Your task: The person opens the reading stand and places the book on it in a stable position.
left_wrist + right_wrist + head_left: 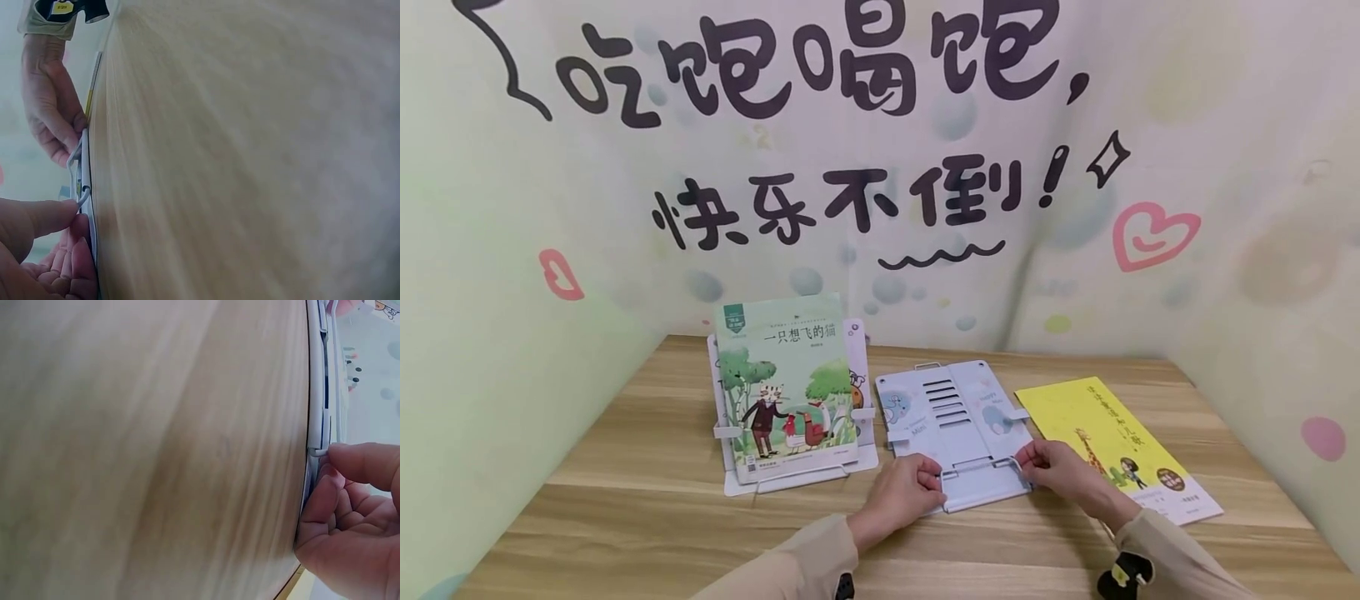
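Note:
A white folding book stand [958,408] with slots down its middle and pale blue cartoon prints lies low on the table. At its front edge is a bent white wire bracket [73,156]. My left hand [904,492] pinches the bracket's left end between thumb [59,215] and fingers. On the opposite end, my right hand [1071,475] pinches the wire, its thumb [362,461] right at the corner of the front lip [317,394]. The backs of the hands hide parts of the stand's front corners in the head view.
Left of my hands, a green picture book [793,392] leans upright on a second white stand [863,454]. A yellow book [1097,417] lies flat on the right, partly under my right forearm. Behind the wooden table [647,433] hangs a printed cloth [925,292].

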`<state>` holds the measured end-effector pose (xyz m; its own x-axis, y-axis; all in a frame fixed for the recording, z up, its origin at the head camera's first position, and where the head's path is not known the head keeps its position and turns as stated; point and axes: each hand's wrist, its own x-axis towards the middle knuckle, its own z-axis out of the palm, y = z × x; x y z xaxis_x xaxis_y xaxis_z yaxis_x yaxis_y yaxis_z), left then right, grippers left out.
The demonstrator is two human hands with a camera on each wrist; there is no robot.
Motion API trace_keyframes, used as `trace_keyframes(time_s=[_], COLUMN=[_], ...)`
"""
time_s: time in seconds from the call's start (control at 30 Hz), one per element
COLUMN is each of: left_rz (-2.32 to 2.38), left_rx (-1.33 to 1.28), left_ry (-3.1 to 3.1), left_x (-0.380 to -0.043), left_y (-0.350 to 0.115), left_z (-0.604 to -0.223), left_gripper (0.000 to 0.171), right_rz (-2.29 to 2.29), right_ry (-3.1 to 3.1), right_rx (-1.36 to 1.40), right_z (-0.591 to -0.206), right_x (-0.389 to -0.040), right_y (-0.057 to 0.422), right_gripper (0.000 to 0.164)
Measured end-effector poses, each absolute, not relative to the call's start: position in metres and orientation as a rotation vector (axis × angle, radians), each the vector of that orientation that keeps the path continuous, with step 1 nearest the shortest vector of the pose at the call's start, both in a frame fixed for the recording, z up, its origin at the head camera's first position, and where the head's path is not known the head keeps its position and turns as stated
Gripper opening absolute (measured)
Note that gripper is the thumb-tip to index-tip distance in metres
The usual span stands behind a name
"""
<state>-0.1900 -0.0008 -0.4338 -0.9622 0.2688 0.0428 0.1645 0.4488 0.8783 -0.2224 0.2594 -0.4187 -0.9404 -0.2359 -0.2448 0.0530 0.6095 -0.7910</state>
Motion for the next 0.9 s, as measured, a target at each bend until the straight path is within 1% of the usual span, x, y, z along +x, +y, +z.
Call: trace_keyframes(time_s=[0.23,0.53,0.9], left_rz=[1.495,1.385,1.279], left_rx=[0.356,0.42,0.652], left_ry=[2.577,2.65,2.744], left_x=[-0.19,-0.188,-0.186], left_y=[0.001,0.002,0.006], left_z=[-0.43,-0.429,-0.428], left_gripper=[0.027,0.027,0.028], right_rz=[-1.247,-1.316,-1.359], right_ry=[2.473,2.378,2.295], right_rx=[-0.222,-0.342,-0.415], right_z=[-0.419,-0.424,-0.422], right_x=[-0.223,-0.225,-0.226], right_y=[0.263,0.269,0.273], right_gripper=[0.015,0.017,0.02])
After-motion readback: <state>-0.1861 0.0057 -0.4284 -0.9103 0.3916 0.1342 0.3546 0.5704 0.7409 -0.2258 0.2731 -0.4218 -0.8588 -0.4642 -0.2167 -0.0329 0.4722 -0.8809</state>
